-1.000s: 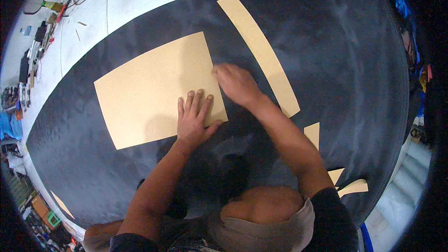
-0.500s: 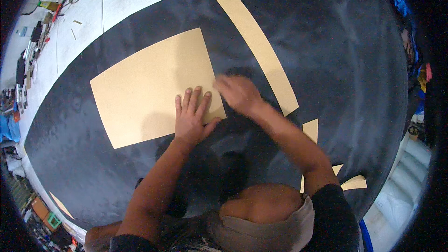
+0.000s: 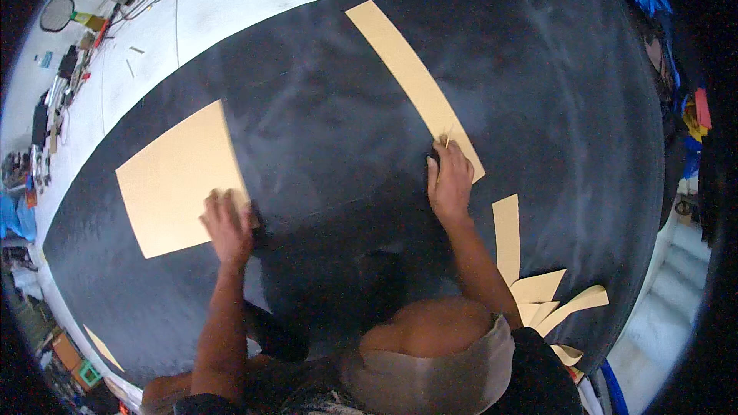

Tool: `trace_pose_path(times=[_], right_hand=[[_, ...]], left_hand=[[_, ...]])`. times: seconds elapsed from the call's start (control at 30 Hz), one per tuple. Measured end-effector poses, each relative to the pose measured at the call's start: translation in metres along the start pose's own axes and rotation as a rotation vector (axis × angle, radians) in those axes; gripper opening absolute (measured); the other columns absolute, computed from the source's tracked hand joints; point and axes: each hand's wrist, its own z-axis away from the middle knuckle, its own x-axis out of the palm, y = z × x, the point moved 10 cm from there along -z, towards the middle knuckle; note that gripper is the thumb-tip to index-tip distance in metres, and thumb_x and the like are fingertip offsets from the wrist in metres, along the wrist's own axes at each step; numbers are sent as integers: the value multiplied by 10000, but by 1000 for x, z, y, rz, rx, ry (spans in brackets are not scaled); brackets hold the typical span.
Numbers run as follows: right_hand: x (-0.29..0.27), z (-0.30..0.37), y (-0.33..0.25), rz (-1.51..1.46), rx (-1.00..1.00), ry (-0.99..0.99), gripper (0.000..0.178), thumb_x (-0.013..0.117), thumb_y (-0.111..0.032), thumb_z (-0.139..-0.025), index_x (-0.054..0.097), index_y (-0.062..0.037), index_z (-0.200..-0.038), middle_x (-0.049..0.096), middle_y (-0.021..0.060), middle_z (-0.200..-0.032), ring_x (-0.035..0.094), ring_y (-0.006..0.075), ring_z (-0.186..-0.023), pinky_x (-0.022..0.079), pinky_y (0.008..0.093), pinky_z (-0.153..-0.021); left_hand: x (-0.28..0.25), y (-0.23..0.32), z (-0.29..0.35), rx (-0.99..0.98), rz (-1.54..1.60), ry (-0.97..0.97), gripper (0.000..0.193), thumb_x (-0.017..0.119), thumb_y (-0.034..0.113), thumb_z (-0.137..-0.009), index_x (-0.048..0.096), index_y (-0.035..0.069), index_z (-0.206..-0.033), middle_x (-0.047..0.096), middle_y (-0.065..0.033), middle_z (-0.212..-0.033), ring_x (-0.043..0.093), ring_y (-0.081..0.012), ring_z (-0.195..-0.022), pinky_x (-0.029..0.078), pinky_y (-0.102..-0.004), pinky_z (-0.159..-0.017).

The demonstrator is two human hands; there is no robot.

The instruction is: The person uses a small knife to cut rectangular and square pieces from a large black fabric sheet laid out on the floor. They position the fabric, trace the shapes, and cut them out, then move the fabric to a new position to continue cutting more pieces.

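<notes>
A wide black cloth [image 3: 323, 146] covers the table. My left hand [image 3: 227, 224] lies flat on the lower right corner of a large tan paper sheet [image 3: 173, 177] at the left of the cloth. My right hand [image 3: 450, 180] rests on the cloth at the near end of a long tan paper strip [image 3: 411, 77] that runs away toward the far edge. Its fingers are closed around a thin pale stick [image 3: 447, 139] whose tip touches the strip. My head and shoulders fill the bottom middle of the view.
Several cut tan paper pieces [image 3: 538, 284] lie on the cloth right of my right arm. The white table [image 3: 231, 8] shows beyond the cloth at the far left, with tools and clutter [image 3: 61, 77] along its left edge. Coloured cloth scraps [image 3: 692, 115] hang at the right.
The large tan sheet has slid left with my left hand on it. My right hand has left the sheet and moved right to the near end of the long strip.
</notes>
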Motion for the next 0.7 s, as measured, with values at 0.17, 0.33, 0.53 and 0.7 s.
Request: trace_pose_path(times=[0.17,0.33,0.53,0.7], right_hand=[[17,-42,-17,-22,-144,40,361,576,-182,-948,554,-49,-1282,580,172,-1309,473,353,-1294,334,486,-1059],[45,-111,-88,-90,-400,-41,344,602,-186,-925,590,-74,-1250,604,136,-1286,498,301,-1280,341,463,-1064],[100,-144,-206,-174,-752,-147,324,584,-197,-934,604,-99,-1242,607,99,-1299,501,275,-1281,329,463,-1086],[127,-153,-265,-219,-863,-223,297,584,-196,-933,613,-111,-1216,621,92,-1281,496,274,-1293,325,460,-1096]], left_hand=[[-8,-157,37,-470,6,83,491,481,464,-988,476,140,-1358,400,-153,-1484,342,-344,-1399,243,-669,-1086],[-26,-214,43,-770,-106,81,533,469,496,-982,527,80,-1310,489,-194,-1392,431,-391,-1312,321,-596,-1075],[-49,-115,-56,-325,136,416,481,617,351,-925,581,-29,-1219,546,-263,-1293,487,-437,-1231,374,-492,-1057],[-35,-26,-157,-183,237,412,548,668,369,-882,550,32,-1297,433,-273,-1417,401,-454,-1307,318,-512,-1091]])
